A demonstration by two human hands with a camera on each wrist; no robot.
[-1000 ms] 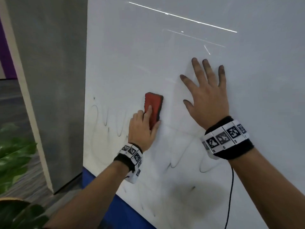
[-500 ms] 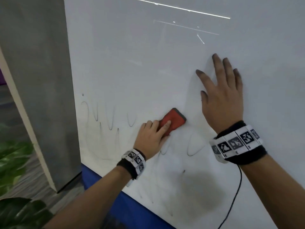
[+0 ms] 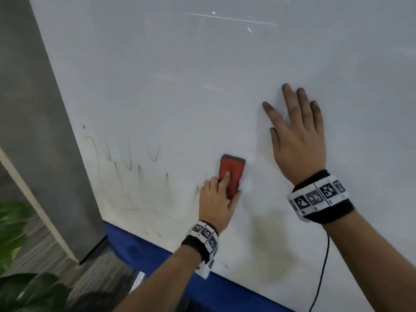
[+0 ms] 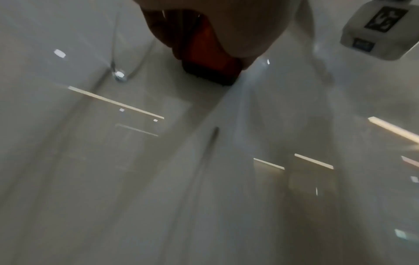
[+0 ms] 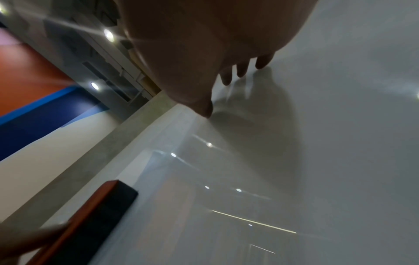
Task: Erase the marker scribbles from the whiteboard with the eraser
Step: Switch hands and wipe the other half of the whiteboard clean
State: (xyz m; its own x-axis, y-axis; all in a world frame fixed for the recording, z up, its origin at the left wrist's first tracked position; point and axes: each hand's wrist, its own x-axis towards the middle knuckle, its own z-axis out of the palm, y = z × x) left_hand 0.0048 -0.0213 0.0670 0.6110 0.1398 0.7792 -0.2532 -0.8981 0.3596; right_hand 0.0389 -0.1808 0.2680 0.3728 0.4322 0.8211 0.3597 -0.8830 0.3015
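Against the lower part of the glossy whiteboard, the left hand holds the eraser, a rectangular block with rounded corners, a red back and a dark pad face set flat on the board. Thumb and fingers curl round its lower end, with one finger lying along the red back; the upper half stands clear of the hand. Thin, looping marker scribbles, faded grey, lie left of the eraser, with fainter smears below them. The right hand rests flat on the board up and to the right of the eraser, fingers straight and spread, tips smudged dark, holding nothing. A blue band runs beneath the board's lower edge. Smooth grey panel adjoins the board's left side.
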